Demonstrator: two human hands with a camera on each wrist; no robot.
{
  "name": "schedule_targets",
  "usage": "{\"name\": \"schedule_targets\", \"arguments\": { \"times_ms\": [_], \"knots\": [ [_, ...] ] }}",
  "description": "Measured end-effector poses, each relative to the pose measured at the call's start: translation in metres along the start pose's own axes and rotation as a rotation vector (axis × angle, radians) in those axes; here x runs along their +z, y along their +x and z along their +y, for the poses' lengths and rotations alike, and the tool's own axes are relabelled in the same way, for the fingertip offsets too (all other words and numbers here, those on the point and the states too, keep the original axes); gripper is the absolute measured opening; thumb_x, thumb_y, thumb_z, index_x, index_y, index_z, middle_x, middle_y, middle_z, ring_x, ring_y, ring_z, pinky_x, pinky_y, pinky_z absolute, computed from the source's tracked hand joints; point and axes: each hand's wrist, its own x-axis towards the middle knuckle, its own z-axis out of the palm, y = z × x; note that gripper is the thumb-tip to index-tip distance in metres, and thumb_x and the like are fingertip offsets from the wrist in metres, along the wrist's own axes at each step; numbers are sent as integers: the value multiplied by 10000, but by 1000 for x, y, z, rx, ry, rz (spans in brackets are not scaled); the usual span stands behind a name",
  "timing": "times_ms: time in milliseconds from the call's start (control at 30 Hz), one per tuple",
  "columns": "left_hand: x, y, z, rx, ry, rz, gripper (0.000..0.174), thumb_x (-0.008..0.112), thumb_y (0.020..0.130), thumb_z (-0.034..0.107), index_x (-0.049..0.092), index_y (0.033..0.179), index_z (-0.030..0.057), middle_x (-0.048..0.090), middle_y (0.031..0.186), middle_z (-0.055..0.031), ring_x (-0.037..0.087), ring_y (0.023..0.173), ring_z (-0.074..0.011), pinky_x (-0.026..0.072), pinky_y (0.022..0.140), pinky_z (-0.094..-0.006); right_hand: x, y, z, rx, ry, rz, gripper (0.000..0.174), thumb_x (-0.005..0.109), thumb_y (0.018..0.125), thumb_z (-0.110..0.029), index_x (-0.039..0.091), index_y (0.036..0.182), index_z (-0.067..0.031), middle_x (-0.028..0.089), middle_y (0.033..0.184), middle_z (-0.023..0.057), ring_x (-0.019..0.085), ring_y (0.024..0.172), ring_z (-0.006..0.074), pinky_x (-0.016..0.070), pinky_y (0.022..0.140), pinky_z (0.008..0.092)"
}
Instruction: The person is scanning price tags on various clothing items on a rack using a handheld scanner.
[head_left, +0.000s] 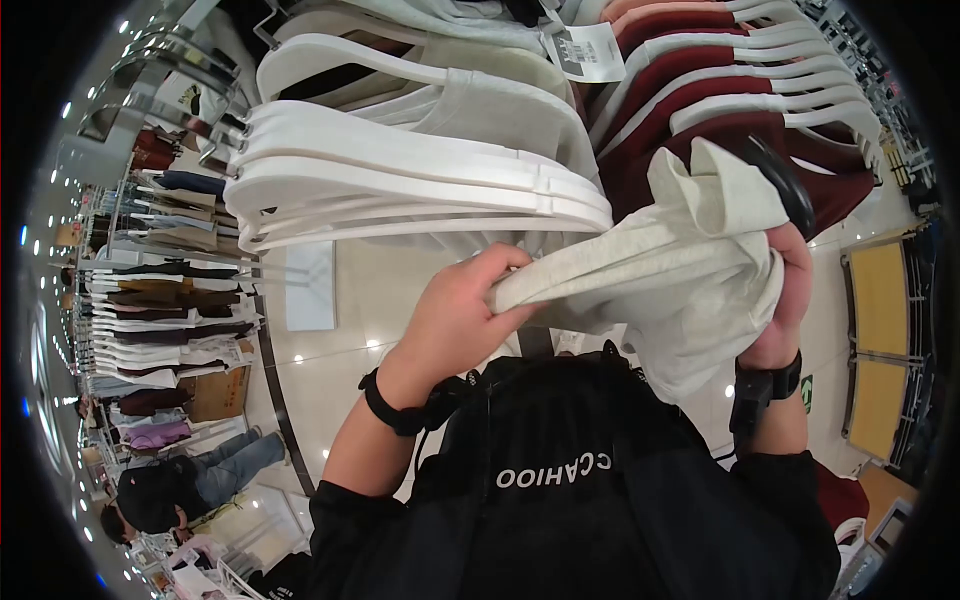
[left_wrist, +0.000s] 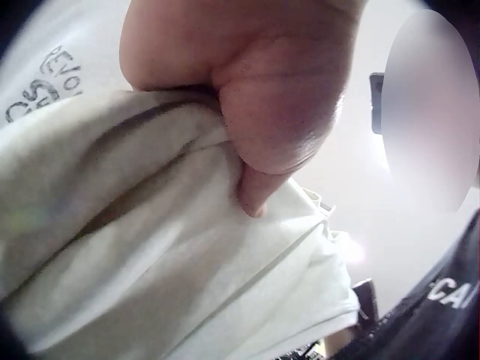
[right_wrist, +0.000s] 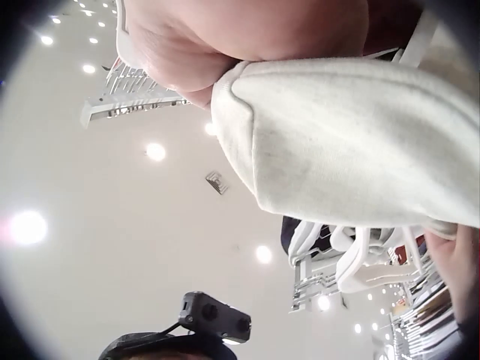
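A pale cream garment (head_left: 690, 290), bunched and folded, stretches between my two hands in the head view. My left hand (head_left: 455, 315) pinches one end of its long folded band between thumb and fingers. In the left wrist view the thumb (left_wrist: 259, 199) lies over the cloth (left_wrist: 172, 247). At the other end my right hand (head_left: 785, 300) grips the bunched part, its fingers partly hidden behind the cloth. The right wrist view shows the cloth (right_wrist: 352, 142) folded over below that hand (right_wrist: 247, 37). A black curved object (head_left: 782, 185) sticks out just beyond the right hand.
White hangers (head_left: 400, 170) with light garments hang close ahead on the left. Dark red garments (head_left: 740, 115) on white hangers hang ahead on the right, beside a white tag (head_left: 585, 52). A clothes rack (head_left: 170, 310) and a person (head_left: 190, 485) are farther left.
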Motion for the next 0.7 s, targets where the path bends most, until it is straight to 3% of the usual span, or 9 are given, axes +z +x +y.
{"name": "schedule_targets", "arguments": {
  "times_ms": [133,200,333,400,433,533,600,633,700],
  "knots": [
    [-2,-12,-43,-209,-73,-17,264,683,830,27,609,1083,11,701,894,-121,677,830,-215,516,764,-316,8,-24,-17,-37,-42,-133,549,419,973,-251,436,1443,32,502,1439,238,517,1297,394,384,1128,522],
    [-1,-21,-65,-169,32,34,275,582,824,47,612,1097,33,692,906,-194,660,826,-385,519,741,-408,19,-35,-18,-86,-19,-99,530,435,957,-231,466,1406,48,548,1388,242,551,1259,390,406,1113,500],
    [-11,-44,-100,-211,47,47,292,553,828,37,623,1112,31,688,917,-214,657,859,-397,518,773,-410,23,-57,-20,-149,-92,-272,505,424,980,-246,484,1387,46,562,1370,239,557,1253,381,410,1113,488],
    [-21,-53,-110,-282,-21,79,277,569,842,52,642,1108,28,702,914,-184,676,846,-340,518,775,-378,22,-66,-18,-243,-140,-288,546,398,1009,-350,487,1400,20,534,1411,227,525,1292,373,385,1132,492],
    [-25,-59,-115,-282,-26,75,277,569,842,52,642,1108,28,702,914,-184,676,846,-340,518,775,-378,28,-71,-12,-257,-169,-247,509,402,1007,-325,516,1371,11,562,1379,223,546,1271,365,399,1125,478],
    [-36,-69,-130,-248,-171,39,233,585,887,80,657,1101,25,720,916,-117,683,821,-223,516,762,-338,26,-79,-5,-223,-125,-266,457,434,978,-212,524,1340,52,569,1359,236,543,1268,359,376,1139,467],
    [-44,-73,-140,-237,-263,-85,181,592,944,112,671,1082,24,721,914,-39,653,839,-114,507,756,-296,30,-85,4,-253,-148,-237,442,440,973,-201,538,1320,55,584,1341,229,559,1248,356,395,1123,466],
    [-47,-74,-145,-237,-265,-83,181,592,944,112,671,1082,24,721,914,-39,653,839,-114,507,756,-296,31,-86,8,-281,-167,-213,427,447,968,-189,552,1299,58,599,1323,222,574,1229,354,413,1107,464],
    [-54,-76,-153,-333,-633,-150,208,592,977,130,674,1121,5,716,980,-25,642,889,-91,509,780,-276,22,-91,4,-315,-204,-193,423,456,960,-180,555,1293,61,608,1311,219,583,1217,353,422,1098,463]
  ]
}}
